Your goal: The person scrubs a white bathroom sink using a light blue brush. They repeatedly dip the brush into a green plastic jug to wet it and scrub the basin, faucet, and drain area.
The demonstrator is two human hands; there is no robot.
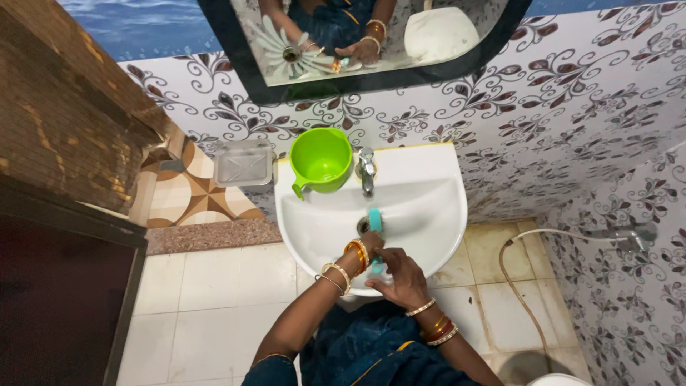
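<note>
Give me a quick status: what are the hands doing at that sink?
Left hand and right hand both grip a teal plastic scrub brush. Brush head near the white ceramic basin's drain. Green plastic mug on the rim, clear.

Head camera, steeply downward, washbasin (436,179) near

Pretty bright, even light; sink (429,179) is glaring white, wide-angle lens is bending the edges, hands are blurring slightly.

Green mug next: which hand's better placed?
Left, probably. The left hand sits further into the sink, on the side of the green mug; the right hand is back at the front rim, wrapped round the teal brush.
</note>
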